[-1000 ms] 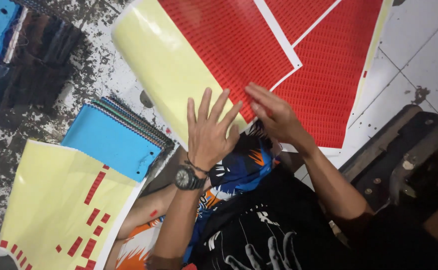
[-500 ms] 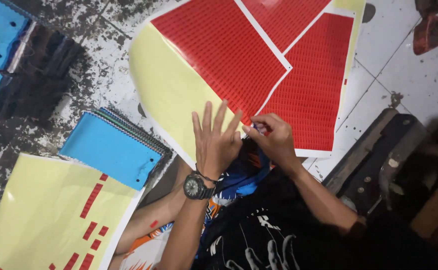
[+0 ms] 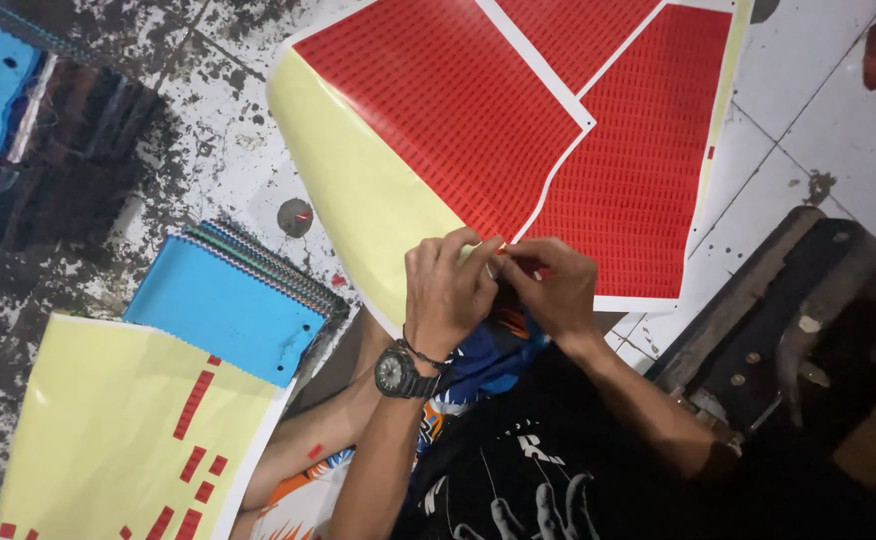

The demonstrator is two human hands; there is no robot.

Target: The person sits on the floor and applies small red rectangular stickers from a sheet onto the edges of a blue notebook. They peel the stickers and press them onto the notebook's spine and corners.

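Note:
My left hand (image 3: pixel 450 290), with a dark wristwatch (image 3: pixel 398 372) on its wrist, and my right hand (image 3: pixel 548 285) meet at the near edge of a large red sticker sheet (image 3: pixel 458 110) on yellow backing. The fingertips of both hands pinch together at a small red sticker (image 3: pixel 514 254) at that edge. A second red sticker sheet (image 3: pixel 638 170) lies under and to the right of the first.
A stack of blue spiral notebooks (image 3: pixel 228 305) lies to the left on the stained floor. A mostly peeled yellow backing sheet (image 3: pixel 108 430) with a few red stickers sits at the lower left. Dark wooden furniture (image 3: pixel 778 320) stands at the right.
My left hand lay flat and spread on the sheet; its fingers have now curled and closed against my right hand's fingertips at the sheet's edge. The view has shifted slightly.

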